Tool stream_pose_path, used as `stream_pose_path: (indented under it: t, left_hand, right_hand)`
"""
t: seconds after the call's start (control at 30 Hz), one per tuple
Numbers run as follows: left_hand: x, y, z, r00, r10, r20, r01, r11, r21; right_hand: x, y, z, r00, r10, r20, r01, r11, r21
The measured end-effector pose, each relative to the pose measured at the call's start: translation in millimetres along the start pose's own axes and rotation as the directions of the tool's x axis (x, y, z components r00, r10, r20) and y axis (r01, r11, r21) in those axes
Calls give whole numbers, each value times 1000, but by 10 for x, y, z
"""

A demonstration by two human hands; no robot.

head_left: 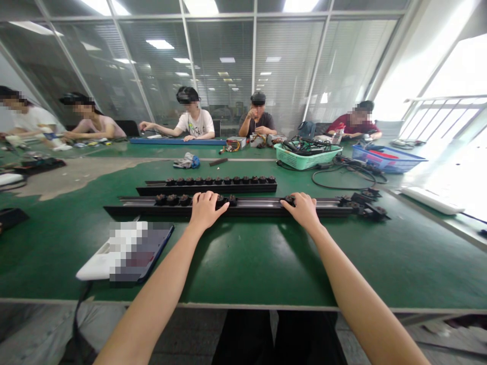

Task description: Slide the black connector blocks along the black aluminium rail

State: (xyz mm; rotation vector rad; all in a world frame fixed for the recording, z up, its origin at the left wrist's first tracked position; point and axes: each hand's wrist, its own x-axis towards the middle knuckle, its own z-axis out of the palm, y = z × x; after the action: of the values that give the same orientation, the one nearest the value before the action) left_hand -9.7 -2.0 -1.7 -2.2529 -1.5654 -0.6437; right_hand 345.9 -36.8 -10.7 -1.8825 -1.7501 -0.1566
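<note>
A long black rail (258,211) with a pale inner channel lies crosswise on the green table in front of me. Several small black knob-like pieces sit along its left half. My left hand (205,209) reaches over this row, fingers curled over the rail and thumb pointing right beside a black piece (232,200). Farther right, my right hand (303,209) has thumb and fingers closed around a single black knob-like piece (290,199) at the channel. More black pieces (375,210) cluster at the rail's right end.
Behind lies a shorter black rail (205,190) lined with similar pieces. A phone and white device (114,253) rest at left. Farther back are a grey-blue glove (187,161), a green basket (304,159) of cables and a blue basket (391,162). Several people sit across the table.
</note>
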Motion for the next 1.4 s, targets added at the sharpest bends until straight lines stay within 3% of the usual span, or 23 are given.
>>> stream_pose_path:
  t: [0.2, 0.97, 1.4]
  left_hand:
    - [-2, -10, 17, 1000, 5, -4, -5, 1000, -3]
    - [-4, 1, 2, 1000, 14, -3, -14, 1000, 12]
    - [-1, 13, -12, 1000, -5, 9, 5, 1000, -16]
  right_hand:
    - [5, 7, -13, 999, 31, 36, -30, 1000, -8]
    - [24, 75, -29, 999, 46, 3, -46, 997, -63]
    - [13, 89, -85, 996, 93, 4, -93, 996, 5]
